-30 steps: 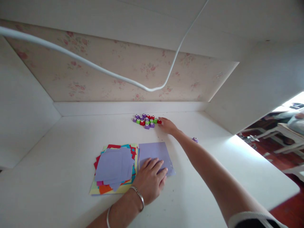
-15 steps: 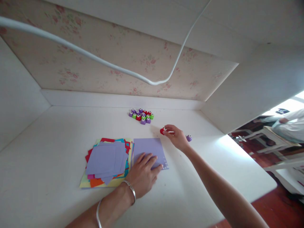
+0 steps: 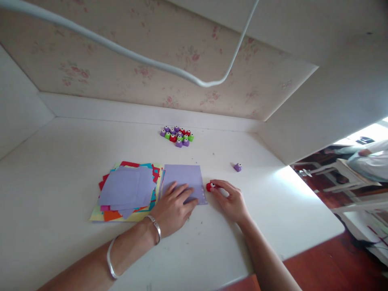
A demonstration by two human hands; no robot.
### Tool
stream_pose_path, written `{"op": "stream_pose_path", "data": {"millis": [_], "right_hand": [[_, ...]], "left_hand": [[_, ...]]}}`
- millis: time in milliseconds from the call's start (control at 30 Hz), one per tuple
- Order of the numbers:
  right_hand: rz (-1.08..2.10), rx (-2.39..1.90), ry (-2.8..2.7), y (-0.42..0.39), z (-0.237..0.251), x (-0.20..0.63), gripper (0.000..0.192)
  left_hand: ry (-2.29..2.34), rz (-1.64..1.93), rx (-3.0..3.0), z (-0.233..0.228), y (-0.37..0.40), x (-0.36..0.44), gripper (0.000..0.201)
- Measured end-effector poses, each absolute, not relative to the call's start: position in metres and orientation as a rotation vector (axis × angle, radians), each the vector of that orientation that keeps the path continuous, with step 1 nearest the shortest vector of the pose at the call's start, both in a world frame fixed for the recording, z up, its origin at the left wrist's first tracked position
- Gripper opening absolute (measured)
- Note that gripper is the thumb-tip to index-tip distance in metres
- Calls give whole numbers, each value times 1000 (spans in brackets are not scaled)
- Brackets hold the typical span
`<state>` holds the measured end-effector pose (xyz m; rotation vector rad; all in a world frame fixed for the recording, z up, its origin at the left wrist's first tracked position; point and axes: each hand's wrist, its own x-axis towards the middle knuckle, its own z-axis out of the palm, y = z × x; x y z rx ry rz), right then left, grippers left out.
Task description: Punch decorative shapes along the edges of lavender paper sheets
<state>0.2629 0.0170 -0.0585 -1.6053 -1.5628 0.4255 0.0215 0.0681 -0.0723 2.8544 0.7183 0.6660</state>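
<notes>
My left hand [image 3: 173,210] lies flat with its fingers spread over a purple sheet of paper [image 3: 183,174]. Small pale cutouts or holes run along that sheet's lower right edge. Just beyond the sheet's right edge, a small red craft punch [image 3: 209,187] with a white eye-like top is pinched between the thumb and fingers of my right hand [image 3: 232,201]. A purple punch [image 3: 238,167] of similar shape stands alone farther right. To the left is a layered pile of coloured papers [image 3: 125,189], purple on top.
Several purple, green and red punches [image 3: 176,136] stand grouped near the back of the white tabletop [image 3: 75,153]. A white cable [image 3: 145,58] hangs across the wallpapered wall. At the right, past the table edge, a person in pale clothing [image 3: 371,161] is partly in view.
My right hand has brought the red punch toward me, down beside the purple sheet's right edge. My left hand stays on the sheet. The camera view has shifted slightly.
</notes>
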Motion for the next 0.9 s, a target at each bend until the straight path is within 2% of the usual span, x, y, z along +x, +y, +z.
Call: {"op": "stream_pose_path", "data": {"millis": [267, 900], "right_hand": [[408, -1608, -1654, 18, -53, 262, 17], [529, -1575, -1632, 20, -57, 262, 22]], "left_hand": [[703, 684, 2857, -70, 68, 22, 34], [623, 736, 2833, -73, 69, 22, 24]]}}
